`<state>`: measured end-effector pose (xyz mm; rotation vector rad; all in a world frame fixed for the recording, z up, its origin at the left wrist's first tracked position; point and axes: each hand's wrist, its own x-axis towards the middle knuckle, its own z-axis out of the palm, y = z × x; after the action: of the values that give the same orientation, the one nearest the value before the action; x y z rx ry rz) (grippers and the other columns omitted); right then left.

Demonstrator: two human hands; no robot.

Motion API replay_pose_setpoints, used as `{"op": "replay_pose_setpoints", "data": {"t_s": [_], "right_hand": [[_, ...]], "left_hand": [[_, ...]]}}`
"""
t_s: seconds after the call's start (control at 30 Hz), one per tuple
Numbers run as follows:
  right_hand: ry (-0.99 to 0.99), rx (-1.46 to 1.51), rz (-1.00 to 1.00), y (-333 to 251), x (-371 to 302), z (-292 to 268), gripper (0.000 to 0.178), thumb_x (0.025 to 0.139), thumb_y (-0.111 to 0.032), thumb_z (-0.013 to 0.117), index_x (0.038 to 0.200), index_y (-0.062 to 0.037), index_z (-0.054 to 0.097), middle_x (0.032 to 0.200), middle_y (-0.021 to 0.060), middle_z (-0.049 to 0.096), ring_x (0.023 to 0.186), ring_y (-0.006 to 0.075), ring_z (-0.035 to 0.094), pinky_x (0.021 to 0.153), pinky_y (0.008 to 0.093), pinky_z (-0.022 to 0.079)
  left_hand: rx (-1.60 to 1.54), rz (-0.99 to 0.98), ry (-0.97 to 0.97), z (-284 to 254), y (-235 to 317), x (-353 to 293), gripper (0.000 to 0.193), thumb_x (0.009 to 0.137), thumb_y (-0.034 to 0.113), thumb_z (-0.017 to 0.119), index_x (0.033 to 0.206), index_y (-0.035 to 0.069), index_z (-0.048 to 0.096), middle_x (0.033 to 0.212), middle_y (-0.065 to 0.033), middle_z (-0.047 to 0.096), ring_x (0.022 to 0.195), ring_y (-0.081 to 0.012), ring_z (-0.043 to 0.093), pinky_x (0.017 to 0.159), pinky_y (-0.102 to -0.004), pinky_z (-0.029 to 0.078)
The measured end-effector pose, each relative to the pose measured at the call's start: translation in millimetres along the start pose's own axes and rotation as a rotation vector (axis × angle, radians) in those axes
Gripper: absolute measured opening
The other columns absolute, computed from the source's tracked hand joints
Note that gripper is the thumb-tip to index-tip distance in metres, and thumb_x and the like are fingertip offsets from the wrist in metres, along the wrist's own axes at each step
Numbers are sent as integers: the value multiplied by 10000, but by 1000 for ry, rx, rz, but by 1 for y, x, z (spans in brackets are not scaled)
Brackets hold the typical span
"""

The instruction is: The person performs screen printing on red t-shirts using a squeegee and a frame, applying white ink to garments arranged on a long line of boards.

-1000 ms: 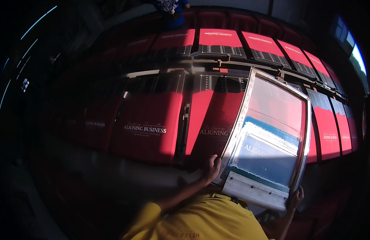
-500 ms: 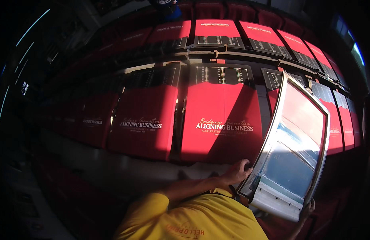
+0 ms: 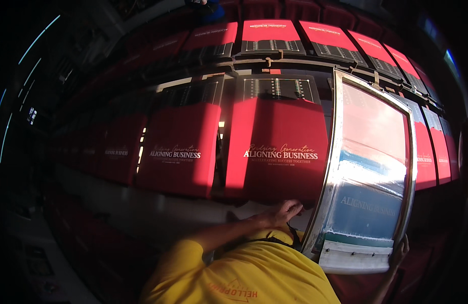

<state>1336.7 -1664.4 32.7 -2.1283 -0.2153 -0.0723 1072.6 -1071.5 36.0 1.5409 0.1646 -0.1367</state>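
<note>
In the head view, the screen (image 3: 368, 202), a mesh in a metal frame, is standing in front of the person on the right, slanting over the near row of panels. Its far part is letting red show through, its near part is carrying a blue area with pale lettering, and a white band is crossing between them, glaring in the sun. A pale bar (image 3: 356, 256) with small dark studs is lying along the near end of the screen. The right hand (image 3: 404, 249) is gripping the near right corner of the screen, fingers pressed against its edge and partly in shadow. The left hand (image 3: 284, 212) is hovering just left of the screen, apart from it, near the close edge of a red panel (image 3: 279, 126); its fingers are bending, but I cannot tell whether they are spread or pressed together. That panel is showing a dark, marked strip at its far end and pale lettering nearer, with a broad shadow falling across it. A second panel (image 3: 181, 142) is lying to its left, mostly in shade. A rail (image 3: 295, 65) is running between this row and the far panels (image 3: 272, 34). Someone in blue (image 3: 211, 12) is showing at the far edge, and the person is wearing a yellow shirt (image 3: 249, 268).
</note>
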Motion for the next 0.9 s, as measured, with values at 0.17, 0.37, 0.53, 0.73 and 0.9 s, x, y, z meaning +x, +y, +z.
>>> {"op": "replay_pose_setpoints", "data": {"t_s": [0.17, 0.37, 0.53, 0.73, 0.9], "right_hand": [[19, -30, -42, -5, 6, 4, 412, 999, -150, 405, 1317, 88, 512, 1323, 183, 553, 1204, 256, 526, 1041, 356, 383], [-50, 30, -56, -14, 19, 13, 412, 999, -162, 414, 1315, 82, 514, 1296, 175, 568, 1176, 247, 540, 1018, 352, 399], [-23, 29, -61, -8, 25, 13, 422, 1007, -191, 436, 1317, 85, 512, 1279, 164, 574, 1140, 234, 552, 992, 347, 417], [-56, 18, -66, 2, 24, 12, 438, 1015, -226, 460, 1311, 92, 513, 1276, 164, 580, 1128, 229, 560, 988, 343, 422], [-3, 17, -90, 22, 38, 23, 433, 1019, -229, 456, 1308, 86, 522, 1255, 163, 595, 1125, 231, 563, 982, 343, 429]], "left_hand": [[1093, 299, 766, -75, -53, -3, 412, 937, 186, 538, 1259, -70, 529, 1273, -227, 564, 1276, -362, 476, 1088, -447, 357], [1279, 201, 713, -108, -55, -16, 546, 916, 239, 563, 1355, -68, 457, 1403, -225, 475, 1370, -333, 385, 1145, -513, 251], [1350, -91, 1094, -136, -80, -49, 640, 929, 294, 550, 1405, -96, 373, 1459, -289, 374, 1394, -390, 326, 1150, -533, 220], [1082, -3, 1077, -116, -23, -76, 375, 925, 212, 565, 1179, -64, 572, 1135, -238, 624, 1048, -369, 607, 913, -434, 486], [257, 216, 329, -5, 11, -22, 333, 1006, 257, 499, 1078, -56, 584, 936, -213, 637, 818, -312, 643, 748, -387, 506]]}}
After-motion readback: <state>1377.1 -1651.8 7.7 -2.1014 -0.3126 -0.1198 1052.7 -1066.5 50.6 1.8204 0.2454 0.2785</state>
